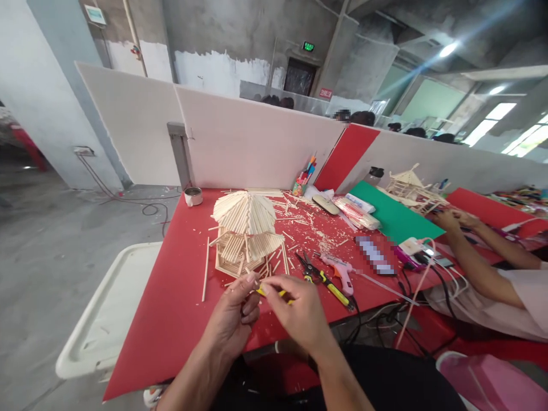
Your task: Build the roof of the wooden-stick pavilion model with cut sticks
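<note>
My left hand (237, 305) and my right hand (297, 311) meet at the fingertips above the near edge of the red table. The left fingers are pinched together; whatever small piece they hold is too hidden to name. In my right hand is a yellow-handled tool (280, 293), mostly covered by the fingers, so its kind does not show. Just beyond both hands stands a small pavilion model (245, 214) built of thin wooden sticks, with a layered, sloping roof. A single wooden stick (205, 271) lies to its left.
Right of my hands lie yellow-handled pliers (329, 282) and a pink glue gun (340, 271). Behind are stick scraps, a pen cup (299, 185), bagged sticks (355, 212) and a tin (193, 196). A phone (374, 255), cables and a co-worker's arms (483, 240) are farther right.
</note>
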Action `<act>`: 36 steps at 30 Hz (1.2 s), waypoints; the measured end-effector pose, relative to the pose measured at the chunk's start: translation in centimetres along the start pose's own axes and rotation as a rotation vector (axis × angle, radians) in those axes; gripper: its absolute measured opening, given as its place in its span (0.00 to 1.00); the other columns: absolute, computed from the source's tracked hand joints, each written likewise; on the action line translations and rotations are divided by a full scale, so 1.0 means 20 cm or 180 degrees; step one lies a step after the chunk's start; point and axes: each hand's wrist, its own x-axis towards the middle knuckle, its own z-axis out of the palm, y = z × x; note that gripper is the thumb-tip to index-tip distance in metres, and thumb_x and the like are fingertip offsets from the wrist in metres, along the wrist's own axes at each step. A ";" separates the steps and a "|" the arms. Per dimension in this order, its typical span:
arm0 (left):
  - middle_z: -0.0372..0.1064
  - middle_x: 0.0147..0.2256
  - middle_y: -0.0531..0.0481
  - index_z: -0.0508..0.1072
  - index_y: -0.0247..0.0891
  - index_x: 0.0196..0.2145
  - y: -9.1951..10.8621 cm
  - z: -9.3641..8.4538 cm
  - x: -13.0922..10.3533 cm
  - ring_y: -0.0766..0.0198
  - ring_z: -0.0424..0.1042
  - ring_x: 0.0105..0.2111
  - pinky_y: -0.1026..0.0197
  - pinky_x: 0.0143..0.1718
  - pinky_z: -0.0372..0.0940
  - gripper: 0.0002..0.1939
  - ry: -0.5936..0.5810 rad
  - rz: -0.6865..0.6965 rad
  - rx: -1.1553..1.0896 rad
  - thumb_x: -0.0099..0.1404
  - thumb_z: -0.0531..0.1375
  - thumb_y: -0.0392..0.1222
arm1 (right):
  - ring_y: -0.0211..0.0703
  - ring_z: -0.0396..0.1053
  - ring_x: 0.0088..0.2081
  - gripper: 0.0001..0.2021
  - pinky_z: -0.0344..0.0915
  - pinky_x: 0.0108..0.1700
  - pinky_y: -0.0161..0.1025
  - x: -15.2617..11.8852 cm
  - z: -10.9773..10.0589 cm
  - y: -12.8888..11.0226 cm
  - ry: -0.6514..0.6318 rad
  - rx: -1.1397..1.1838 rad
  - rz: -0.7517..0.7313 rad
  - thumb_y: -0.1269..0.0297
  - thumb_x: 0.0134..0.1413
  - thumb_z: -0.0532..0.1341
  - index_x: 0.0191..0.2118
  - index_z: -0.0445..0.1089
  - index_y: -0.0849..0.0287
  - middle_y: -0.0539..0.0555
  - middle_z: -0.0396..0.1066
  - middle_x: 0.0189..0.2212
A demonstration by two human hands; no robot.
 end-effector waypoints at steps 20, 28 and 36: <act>0.67 0.21 0.56 0.71 0.32 0.25 0.17 0.00 0.01 0.83 0.46 0.11 0.74 0.11 0.39 0.15 0.0149 0.0142 0.0733 0.46 0.70 0.43 | 0.45 0.74 0.32 0.21 0.69 0.32 0.37 -0.02 -0.47 0.66 0.1045 -0.0178 0.2347 0.53 0.46 0.54 0.45 0.65 0.58 0.56 0.74 0.34; 0.67 0.18 0.54 0.72 0.31 0.24 0.16 0.00 0.04 0.82 0.47 0.11 0.73 0.12 0.40 0.18 0.0495 0.0612 0.1224 0.46 0.71 0.48 | 0.39 0.64 0.24 0.10 0.61 0.26 0.34 -0.02 -0.25 0.16 0.0756 0.0102 0.0712 0.57 0.49 0.57 0.36 0.62 0.56 0.48 0.65 0.23; 0.66 0.17 0.53 0.72 0.31 0.22 0.15 0.01 0.03 0.82 0.47 0.11 0.71 0.13 0.38 0.19 0.0768 0.0781 0.1358 0.46 0.71 0.51 | 0.41 0.66 0.27 0.14 0.55 0.27 0.36 0.11 -0.04 0.16 0.1613 -0.2262 -0.0294 0.53 0.58 0.56 0.40 0.66 0.60 0.52 0.68 0.27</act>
